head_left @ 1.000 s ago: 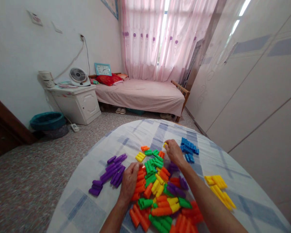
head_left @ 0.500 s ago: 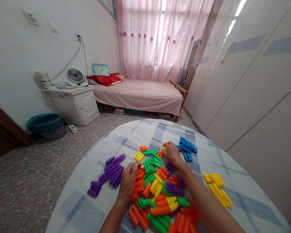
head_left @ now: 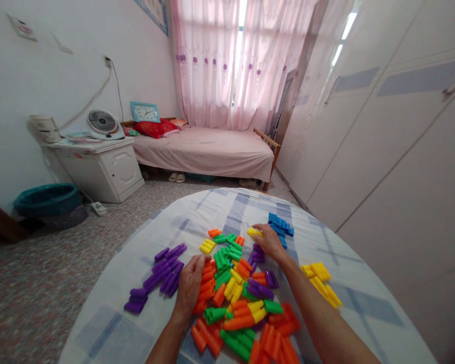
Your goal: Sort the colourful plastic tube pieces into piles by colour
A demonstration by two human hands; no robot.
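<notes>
My right hand (head_left: 268, 241) is at the far side of the heap, its fingertips closed on a yellow plastic tube block (head_left: 252, 232). Close to its wrist lie purple blocks (head_left: 256, 255), and just past it is a group of blue blocks (head_left: 280, 223). My left hand (head_left: 190, 283) rests at the heap's left edge against orange tube blocks (head_left: 208, 285). Its fingers are bent and pressed together, and their undersides are hidden. Between my forearms the mixed heap holds green blocks (head_left: 222, 259), yellow blocks (head_left: 233, 289) and more orange and purple ones.
Purple blocks (head_left: 167, 268) are grouped left of my left hand. Yellow blocks (head_left: 320, 283) lie right of my right forearm. A checked cloth (head_left: 109, 323) covers the round table. Beyond stand a bed (head_left: 212, 149), a white cabinet (head_left: 117, 172) and a wardrobe (head_left: 364, 141).
The camera view has turned slightly right, so everything sits further left. The yellow block in my right fingers shows more fully now. My left hand stays by the orange blocks.
</notes>
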